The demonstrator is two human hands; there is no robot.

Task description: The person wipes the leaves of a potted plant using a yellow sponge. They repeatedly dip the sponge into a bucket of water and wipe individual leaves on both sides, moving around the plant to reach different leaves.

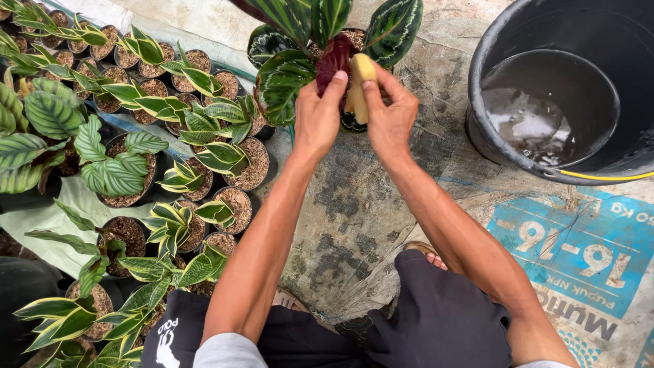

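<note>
Left hand (317,116): gripped a dark red leaf (332,60).
Right hand (390,116): pressed a yellow sponge (359,88) against it.
Bucket (518,41): stood right of both hands.

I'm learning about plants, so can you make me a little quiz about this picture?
1. True or false: the right hand holds a yellow sponge.
2. What does the left hand hold? A) a trowel B) a dark red leaf C) a hose
3. Fill in: the black bucket at the upper right holds ____.

Key: 1 true. 2 B: it holds the leaf of the potted plant in front. 3 water.
</note>
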